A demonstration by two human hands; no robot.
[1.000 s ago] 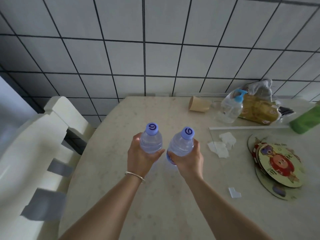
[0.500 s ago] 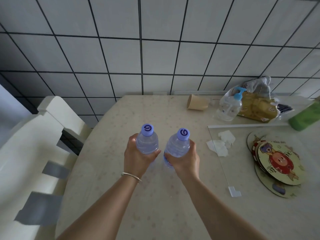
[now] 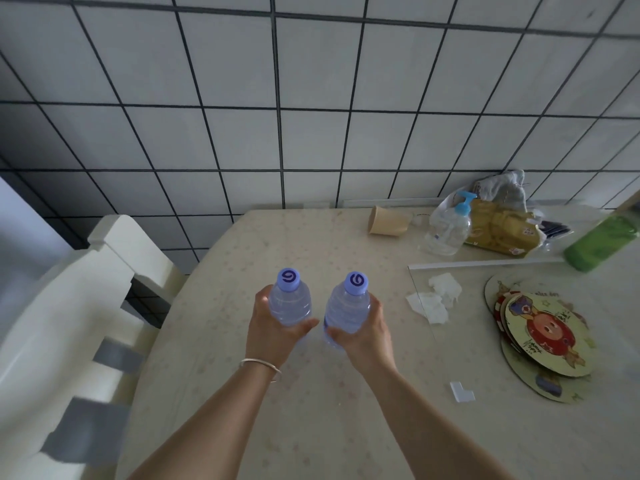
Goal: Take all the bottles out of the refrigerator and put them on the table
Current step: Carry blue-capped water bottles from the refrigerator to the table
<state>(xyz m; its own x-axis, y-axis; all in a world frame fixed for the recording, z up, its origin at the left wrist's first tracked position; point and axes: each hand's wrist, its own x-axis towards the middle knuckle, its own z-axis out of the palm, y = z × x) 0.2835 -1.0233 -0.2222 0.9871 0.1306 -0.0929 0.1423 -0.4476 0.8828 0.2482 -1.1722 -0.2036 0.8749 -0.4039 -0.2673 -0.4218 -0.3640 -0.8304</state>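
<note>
left hand (image 3: 273, 329) grips left bottle (image 3: 290, 299), right hand (image 3: 363, 332) grips right bottle (image 3: 346, 306); both upright, capped, clear liquid inside, side by side over mid counter (image 3: 221, 341). bare counter at 6 o'clock; chair (image 3: 62, 306) at 9; clutter at 2–3.

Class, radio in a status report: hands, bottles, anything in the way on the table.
Left hand grips left bottle; right hand grips right bottle. Both upright over the table. Tissues off to the right, clear of them.
</note>
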